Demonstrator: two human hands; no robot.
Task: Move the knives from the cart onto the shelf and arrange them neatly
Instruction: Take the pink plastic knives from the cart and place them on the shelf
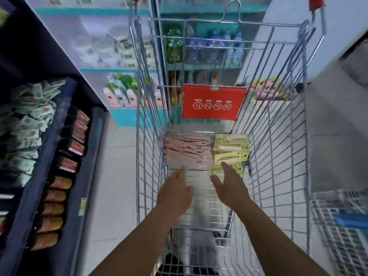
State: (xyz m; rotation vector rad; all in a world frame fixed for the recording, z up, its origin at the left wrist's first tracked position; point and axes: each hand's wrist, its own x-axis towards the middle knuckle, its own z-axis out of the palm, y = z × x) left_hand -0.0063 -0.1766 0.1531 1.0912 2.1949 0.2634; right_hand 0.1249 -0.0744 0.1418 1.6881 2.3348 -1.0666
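A wire shopping cart (278, 148) stands in front of me in a shop aisle. At the far end of its floor lie two piles of packaged knives: pink ones (187, 149) on the left, pale yellow-green ones (231, 150) on the right. Both my arms reach down into the cart. My left hand (176, 191) hovers with its fingers straight, its tips near the pink pile. My right hand (231, 185) is spread open, its fingertips at the nearest yellow-green pack. Neither hand holds anything.
A dark blue shelf unit (59, 166) runs along the left, stocked with green-white packets, red-labelled packs and orange items. Teal shelves with bottles stand beyond the cart. A red sign (213, 102) hangs on the cart's far end. A white wire basket (342, 226) sits at the lower right.
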